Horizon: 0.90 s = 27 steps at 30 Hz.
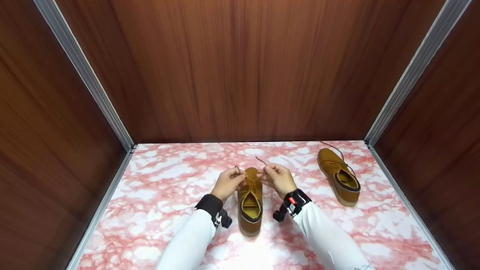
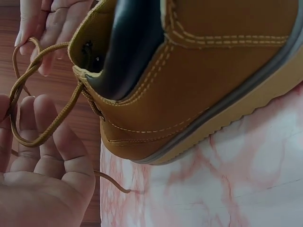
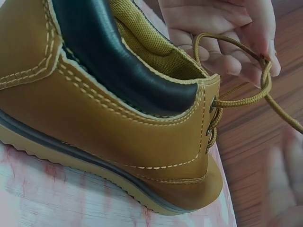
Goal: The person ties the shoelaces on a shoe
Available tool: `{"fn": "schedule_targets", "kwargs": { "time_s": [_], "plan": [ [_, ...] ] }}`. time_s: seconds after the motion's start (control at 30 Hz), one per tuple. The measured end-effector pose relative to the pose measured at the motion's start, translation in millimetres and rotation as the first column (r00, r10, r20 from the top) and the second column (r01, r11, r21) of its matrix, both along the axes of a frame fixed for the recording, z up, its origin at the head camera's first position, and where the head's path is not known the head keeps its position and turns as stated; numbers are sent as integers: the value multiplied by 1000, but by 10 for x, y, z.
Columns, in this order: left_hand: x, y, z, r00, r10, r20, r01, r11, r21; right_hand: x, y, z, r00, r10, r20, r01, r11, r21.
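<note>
A tan lace-up shoe [image 1: 250,227] stands upright between the two hands, its toe pointing away and its heel toward me. Its brown shoelace [image 3: 241,102] comes out of the top eyelets, and the two strands cross and loop above the tongue. On the left side of the shoe, the left hand [image 1: 228,183] pinches the lace where the strands cross, thumb against fingers. Opposite it, the right hand [image 1: 279,179] holds the other strand between thumb and fingertips, with a loose lace end sticking up beyond. The right fingers look blurred in the right wrist view.
A matching tan shoe [image 1: 347,195] stands at the right, its lace [image 1: 333,146] trailing loosely toward the back. Red-and-white marbled tabletop [image 1: 168,225] lies underneath. Wood-grain panels [image 1: 240,75] with metal edge strips enclose the back and both sides.
</note>
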<state>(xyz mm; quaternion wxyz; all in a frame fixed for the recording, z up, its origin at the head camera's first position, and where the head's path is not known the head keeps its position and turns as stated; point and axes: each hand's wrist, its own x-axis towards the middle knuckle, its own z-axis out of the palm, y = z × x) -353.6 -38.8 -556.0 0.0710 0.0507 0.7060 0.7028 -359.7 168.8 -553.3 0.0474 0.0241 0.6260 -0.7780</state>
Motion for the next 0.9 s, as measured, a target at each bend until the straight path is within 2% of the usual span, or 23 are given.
{"fn": "schedule_targets", "kwargs": {
  "time_s": [0.2,0.47,0.73,0.9],
  "plan": [
    [-6,32,34,1000,-13,11,13,998,68,18,8,34,997,63,47,-60,997,-52],
    [0,42,68,999,-9,41,4,992,126,27,7,60,1000,23,4,-22,991,-133],
    [-14,-2,31,996,49,80,-57,993,107,-3,89,72,1000,-13,5,14,993,-117],
    [-12,-34,24,993,76,95,-91,984,155,-12,152,81,1000,-25,2,25,993,-115]
  ]
}}
